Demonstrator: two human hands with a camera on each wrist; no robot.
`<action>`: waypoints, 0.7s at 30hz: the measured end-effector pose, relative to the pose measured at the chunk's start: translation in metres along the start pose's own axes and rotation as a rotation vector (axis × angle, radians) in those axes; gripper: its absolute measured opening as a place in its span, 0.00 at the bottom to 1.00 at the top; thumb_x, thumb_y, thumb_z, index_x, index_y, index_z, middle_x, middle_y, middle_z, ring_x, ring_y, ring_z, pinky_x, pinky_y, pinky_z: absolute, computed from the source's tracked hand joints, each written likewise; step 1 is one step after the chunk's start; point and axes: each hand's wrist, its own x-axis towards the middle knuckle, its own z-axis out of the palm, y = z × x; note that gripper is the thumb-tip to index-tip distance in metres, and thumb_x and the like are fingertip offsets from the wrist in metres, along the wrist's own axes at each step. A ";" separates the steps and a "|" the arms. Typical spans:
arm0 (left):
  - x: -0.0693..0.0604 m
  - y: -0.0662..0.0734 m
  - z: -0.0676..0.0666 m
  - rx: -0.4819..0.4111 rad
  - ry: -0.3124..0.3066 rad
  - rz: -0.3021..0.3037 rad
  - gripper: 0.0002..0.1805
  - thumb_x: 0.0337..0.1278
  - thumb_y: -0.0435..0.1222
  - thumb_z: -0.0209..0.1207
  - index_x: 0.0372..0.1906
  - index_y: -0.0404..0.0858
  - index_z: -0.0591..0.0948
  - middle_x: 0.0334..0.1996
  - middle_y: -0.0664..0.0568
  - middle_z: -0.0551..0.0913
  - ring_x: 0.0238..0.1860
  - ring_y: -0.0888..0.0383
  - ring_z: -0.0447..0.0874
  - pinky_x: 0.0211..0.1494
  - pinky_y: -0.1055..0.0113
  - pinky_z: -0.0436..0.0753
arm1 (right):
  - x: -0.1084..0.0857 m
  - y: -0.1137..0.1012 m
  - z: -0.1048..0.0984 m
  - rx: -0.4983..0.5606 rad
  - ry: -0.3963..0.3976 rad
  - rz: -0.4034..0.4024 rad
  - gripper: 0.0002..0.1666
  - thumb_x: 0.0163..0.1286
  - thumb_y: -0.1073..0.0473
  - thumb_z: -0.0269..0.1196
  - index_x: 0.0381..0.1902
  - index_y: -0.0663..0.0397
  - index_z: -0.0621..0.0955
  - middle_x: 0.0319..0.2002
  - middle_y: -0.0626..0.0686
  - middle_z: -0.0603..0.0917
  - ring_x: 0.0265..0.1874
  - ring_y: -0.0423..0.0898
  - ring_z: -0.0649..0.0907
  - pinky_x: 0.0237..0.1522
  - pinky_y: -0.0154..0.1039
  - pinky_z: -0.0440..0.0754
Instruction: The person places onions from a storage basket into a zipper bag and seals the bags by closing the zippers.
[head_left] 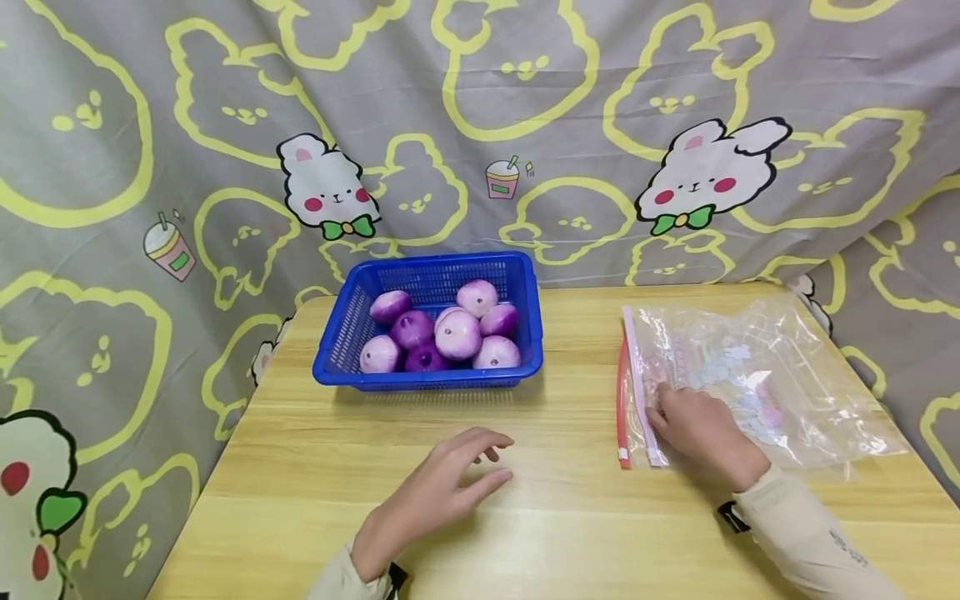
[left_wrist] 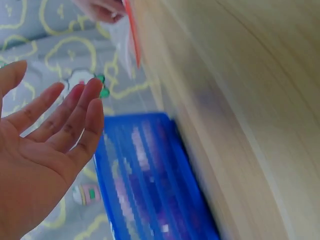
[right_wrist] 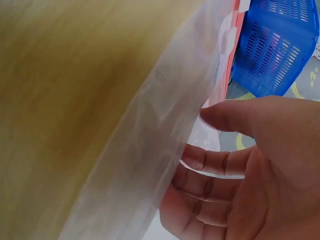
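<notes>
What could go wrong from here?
1. The clear plastic at the right hand is wrinkled; it may crumple or slip.
2. The red strip and lilac strip lie close together; the hand might catch both.
3. Onions are piled in the blue basket; a bump could shift them.

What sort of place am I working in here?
Probably an indoor corner set up for tabletop work: a patterned curtain hangs behind and beside a wooden table, where a basket of onions stands.
</notes>
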 end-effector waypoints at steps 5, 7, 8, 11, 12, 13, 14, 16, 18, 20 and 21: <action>0.013 0.004 0.010 -0.008 -0.065 0.051 0.17 0.72 0.45 0.56 0.58 0.41 0.79 0.52 0.56 0.82 0.47 0.61 0.83 0.50 0.66 0.83 | -0.001 -0.005 0.001 -0.019 -0.050 -0.018 0.22 0.68 0.47 0.63 0.22 0.52 0.69 0.17 0.50 0.71 0.17 0.50 0.74 0.18 0.50 0.71; 0.016 0.005 0.012 -0.012 -0.088 0.061 0.18 0.73 0.45 0.55 0.58 0.41 0.79 0.52 0.55 0.83 0.47 0.61 0.83 0.50 0.67 0.83 | -0.001 -0.010 0.002 -0.032 -0.080 -0.021 0.20 0.69 0.48 0.62 0.25 0.54 0.70 0.18 0.51 0.72 0.19 0.50 0.75 0.19 0.51 0.73; 0.018 0.006 0.013 -0.013 -0.097 0.065 0.18 0.73 0.45 0.55 0.58 0.41 0.79 0.52 0.55 0.83 0.47 0.61 0.83 0.50 0.67 0.83 | 0.000 -0.013 0.003 -0.041 -0.082 -0.023 0.19 0.69 0.50 0.61 0.25 0.55 0.71 0.18 0.51 0.72 0.20 0.51 0.76 0.19 0.53 0.74; 0.022 0.008 0.016 -0.017 -0.118 0.074 0.16 0.73 0.44 0.55 0.58 0.42 0.79 0.51 0.55 0.82 0.47 0.61 0.83 0.50 0.67 0.83 | 0.000 -0.021 0.006 -0.066 -0.071 -0.016 0.16 0.69 0.54 0.58 0.26 0.59 0.72 0.19 0.53 0.73 0.20 0.54 0.78 0.19 0.54 0.75; 0.023 0.008 0.018 -0.019 -0.124 0.076 0.16 0.73 0.44 0.55 0.58 0.42 0.79 0.51 0.56 0.82 0.47 0.62 0.82 0.50 0.68 0.82 | 0.000 -0.023 0.007 -0.075 -0.060 -0.014 0.15 0.69 0.55 0.58 0.26 0.60 0.72 0.19 0.54 0.73 0.20 0.55 0.78 0.18 0.55 0.76; 0.025 0.008 0.019 -0.019 -0.128 0.077 0.16 0.73 0.44 0.55 0.58 0.42 0.80 0.51 0.56 0.83 0.46 0.63 0.82 0.49 0.70 0.82 | -0.001 -0.025 0.007 -0.079 -0.049 -0.010 0.15 0.68 0.56 0.58 0.26 0.61 0.72 0.18 0.54 0.73 0.19 0.56 0.78 0.17 0.54 0.76; 0.027 0.008 0.020 -0.025 -0.131 0.077 0.15 0.73 0.43 0.55 0.57 0.42 0.80 0.51 0.56 0.83 0.46 0.65 0.82 0.49 0.71 0.82 | -0.002 -0.026 0.007 -0.081 -0.039 -0.005 0.14 0.68 0.58 0.57 0.26 0.61 0.72 0.18 0.54 0.73 0.18 0.56 0.78 0.17 0.54 0.76; 0.031 0.008 0.021 -0.039 -0.134 0.079 0.15 0.73 0.42 0.55 0.57 0.42 0.80 0.51 0.55 0.83 0.45 0.67 0.82 0.47 0.75 0.81 | -0.005 -0.027 0.006 -0.080 -0.019 0.006 0.12 0.67 0.60 0.57 0.26 0.62 0.72 0.17 0.55 0.73 0.17 0.56 0.78 0.16 0.54 0.75; 0.034 0.007 0.022 -0.057 -0.133 0.077 0.14 0.74 0.41 0.55 0.56 0.41 0.80 0.51 0.53 0.83 0.44 0.69 0.81 0.45 0.78 0.81 | -0.008 -0.027 0.002 -0.062 -0.001 0.011 0.10 0.65 0.62 0.58 0.27 0.62 0.72 0.17 0.54 0.72 0.16 0.55 0.77 0.15 0.52 0.74; 0.038 0.006 0.023 -0.094 -0.133 0.061 0.13 0.73 0.40 0.55 0.55 0.40 0.80 0.49 0.50 0.84 0.42 0.69 0.81 0.43 0.79 0.80 | -0.011 -0.027 -0.005 -0.041 0.022 0.003 0.07 0.64 0.64 0.58 0.30 0.63 0.72 0.17 0.53 0.72 0.15 0.52 0.75 0.14 0.49 0.73; 0.040 0.006 0.023 -0.112 -0.135 0.050 0.13 0.73 0.39 0.55 0.55 0.40 0.81 0.49 0.50 0.85 0.42 0.68 0.82 0.43 0.79 0.80 | -0.012 -0.027 -0.008 -0.029 0.038 -0.005 0.06 0.64 0.65 0.58 0.31 0.63 0.72 0.16 0.53 0.71 0.15 0.52 0.75 0.13 0.48 0.72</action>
